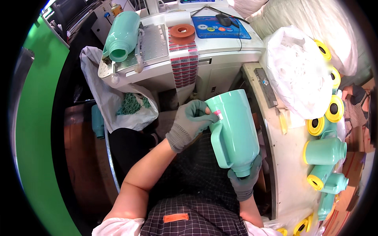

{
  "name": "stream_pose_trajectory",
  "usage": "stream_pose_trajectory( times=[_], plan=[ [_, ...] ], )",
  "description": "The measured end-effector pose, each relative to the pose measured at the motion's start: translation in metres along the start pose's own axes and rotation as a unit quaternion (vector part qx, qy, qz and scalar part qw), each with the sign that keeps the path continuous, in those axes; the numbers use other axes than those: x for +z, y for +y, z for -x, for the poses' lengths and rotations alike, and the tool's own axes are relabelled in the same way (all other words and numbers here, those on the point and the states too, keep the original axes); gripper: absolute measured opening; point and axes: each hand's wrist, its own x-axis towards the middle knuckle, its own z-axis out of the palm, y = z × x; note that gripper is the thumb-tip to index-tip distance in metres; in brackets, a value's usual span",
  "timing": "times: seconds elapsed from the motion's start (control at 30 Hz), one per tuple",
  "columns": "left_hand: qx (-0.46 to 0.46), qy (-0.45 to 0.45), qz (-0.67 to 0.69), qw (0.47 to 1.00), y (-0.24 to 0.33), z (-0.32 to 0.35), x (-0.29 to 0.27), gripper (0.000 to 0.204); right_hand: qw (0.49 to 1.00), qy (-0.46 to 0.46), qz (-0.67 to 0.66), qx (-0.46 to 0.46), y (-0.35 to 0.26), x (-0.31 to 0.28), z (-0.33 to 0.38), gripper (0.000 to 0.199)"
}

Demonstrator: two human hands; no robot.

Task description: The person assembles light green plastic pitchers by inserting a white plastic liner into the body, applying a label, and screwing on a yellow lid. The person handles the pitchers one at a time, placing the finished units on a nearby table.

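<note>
Mid-step: sticking small pink label (217, 114) onto mint-green plastic jug (233, 131), held centre. Gloved left hand (189, 124) pinching label; gloved right hand (245, 179) gripping jug neck, near. Next likely: press label flat.

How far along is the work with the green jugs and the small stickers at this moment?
In hand: the right hand grips the mint green jug at its neck, and the left hand presses a small sticker near its handle. Already done is hard to judge: another jug lies on the machine table. Left: the sticker strip has many stickers, and jugs with yellow bases lie at the right; no stickers show on them.
</note>
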Motion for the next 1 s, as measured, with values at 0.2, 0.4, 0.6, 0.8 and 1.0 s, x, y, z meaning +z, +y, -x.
stream_pose_trajectory(
  times=[0.2, 0.4, 0.6, 0.8, 1.0],
  plan=[
    [0.046, 0.111, -0.348, 0.930, -0.035, -0.010, -0.101, 0.043, 0.976, -0.011, -0.111, 0.190, -0.011, -0.011, 0.001, 0.113],
    [0.425, 0.317, -0.621, 0.577, 0.076, -0.036, -0.196, 0.068, 0.960, 0.074, -0.209, 0.173, -0.015, -0.019, -0.050, 0.106],
    [0.423, 0.199, -0.800, 0.377, 0.089, -0.101, -0.283, 0.062, 0.971, 0.069, -0.224, 0.051, -0.051, 0.019, -0.123, 0.101],
    [0.573, 0.277, -0.599, 0.487, 0.106, 0.034, -0.217, 0.067, 0.986, 0.083, -0.103, -0.099, -0.058, 0.050, -0.194, 0.097],
    [0.426, 0.195, -0.376, 0.800, 0.076, 0.174, -0.179, 0.094, 0.945, -0.025, -0.237, -0.223, -0.174, 0.163, -0.280, 0.083]
  ],
)
